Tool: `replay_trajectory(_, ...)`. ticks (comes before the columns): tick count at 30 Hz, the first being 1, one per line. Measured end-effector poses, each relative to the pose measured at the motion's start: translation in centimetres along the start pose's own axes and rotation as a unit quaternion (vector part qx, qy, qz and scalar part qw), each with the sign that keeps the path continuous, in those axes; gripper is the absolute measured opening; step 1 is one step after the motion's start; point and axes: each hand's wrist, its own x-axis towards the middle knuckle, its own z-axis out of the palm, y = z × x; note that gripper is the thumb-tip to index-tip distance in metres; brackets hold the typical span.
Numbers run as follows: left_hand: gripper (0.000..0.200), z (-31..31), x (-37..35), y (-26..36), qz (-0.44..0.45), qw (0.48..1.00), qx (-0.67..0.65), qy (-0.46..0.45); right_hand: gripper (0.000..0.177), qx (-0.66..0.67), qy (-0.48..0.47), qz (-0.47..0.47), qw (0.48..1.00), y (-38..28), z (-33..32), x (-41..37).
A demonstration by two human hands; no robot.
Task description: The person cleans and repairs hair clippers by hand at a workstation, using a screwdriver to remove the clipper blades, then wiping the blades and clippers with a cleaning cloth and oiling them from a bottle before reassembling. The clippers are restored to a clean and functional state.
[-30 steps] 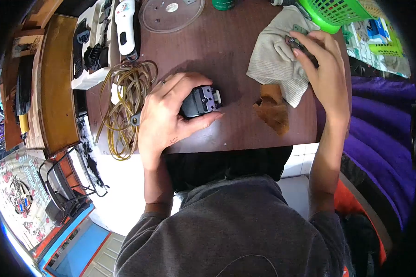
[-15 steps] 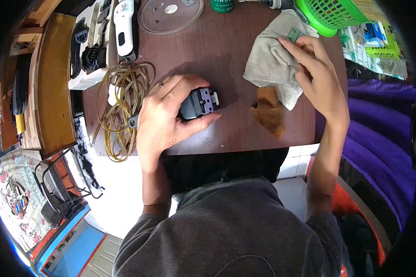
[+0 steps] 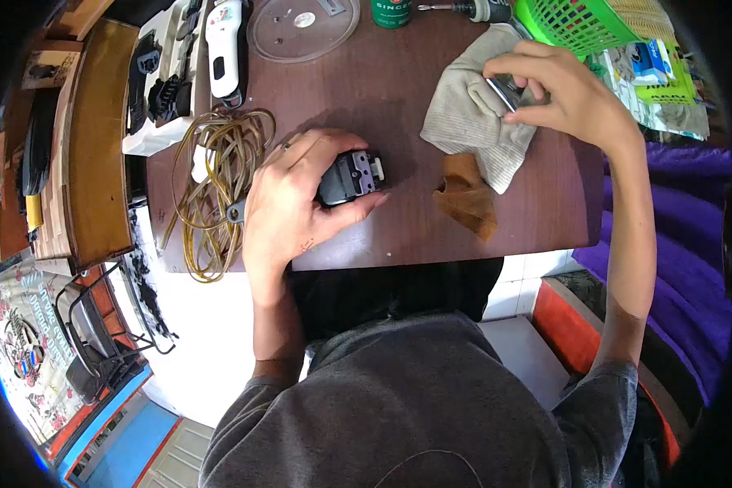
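Note:
My left hand is wrapped around a black hair clipper lying on the brown table, its head with the screw holes turned to the right. A coiled, yellowish-brown cord lies just left of that hand. Over on the right, my right hand pinches a shiny metal clipper blade between thumb and fingers. Beneath the blade is a crumpled, off-white ribbed cloth. A brown scrap of leather touches the cloth's lower edge.
At the back stand a round clear dish with small parts, a green can and a screwdriver-like tool. A white clipper and a white tray of attachments sit at left. A green basket is at right.
My right hand has swung outward and tilted the blade so that its shiny edge shows, with the elbow farther right. My left hand and the black clipper stay in place.

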Motion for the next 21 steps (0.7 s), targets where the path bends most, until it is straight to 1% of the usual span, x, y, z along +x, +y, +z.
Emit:
replay_trajectory(2,0.046,-0.1,-0.2,-0.1,0.001,1.000,-0.007,-0.004,0.051,0.096,0.086,-0.078,0.989,-0.7,0.2,0.6)
replay_trajectory(3,0.049,0.0,-0.2,-0.2,0.005,1.000,-0.017,-0.008,0.051,0.115,0.080,-0.012,0.990,-2.8,-0.5,0.3)
replay_trajectory(4,0.049,0.0,-0.2,-0.2,0.001,1.000,-0.017,-0.006,0.051,0.117,0.077,-0.015,0.990,-4.3,0.2,0.3)
replay_trajectory(6,0.049,-0.1,-0.1,-0.1,-0.003,1.000,-0.021,-0.008,0.049,0.223,0.111,-0.005,0.969,-6.5,2.8,0.6)
replay_trajectory(8,0.047,0.0,0.0,-0.3,-0.005,1.000,-0.026,-0.006,0.048,0.252,0.117,0.015,0.960,-8.4,5.6,1.2)
replay_trajectory(9,0.045,0.0,0.0,-0.3,-0.003,0.999,-0.033,-0.003,0.047,0.266,0.116,0.007,0.957,-9.2,6.4,1.6)
replay_trajectory(12,0.048,-0.2,0.1,-0.4,0.016,1.000,-0.022,-0.011,0.044,0.242,0.153,-0.018,0.958,-10.5,7.8,2.5)
replay_trajectory(13,0.048,-0.3,0.1,-0.3,0.016,1.000,-0.022,-0.012,0.044,0.243,0.153,-0.016,0.958,-10.8,8.0,2.5)
replay_trajectory(15,0.050,-0.6,0.1,-0.1,0.006,0.999,-0.042,-0.024,0.037,0.282,0.110,0.021,0.953,-11.1,8.2,2.6)
replay_trajectory(16,0.050,-0.7,0.2,-0.1,0.006,0.999,-0.043,-0.025,0.037,0.281,0.109,0.023,0.953,-11.2,8.2,2.7)
replay_trajectory(18,0.051,-0.7,0.4,0.0,0.022,0.997,-0.072,-0.018,0.035,0.322,0.094,0.032,0.941,-11.1,8.2,3.0)
replay_trajectory(21,0.050,-0.4,0.3,-0.1,-0.001,0.998,-0.059,-0.018,0.040,0.333,0.106,0.033,0.936,-10.7,8.9,3.1)
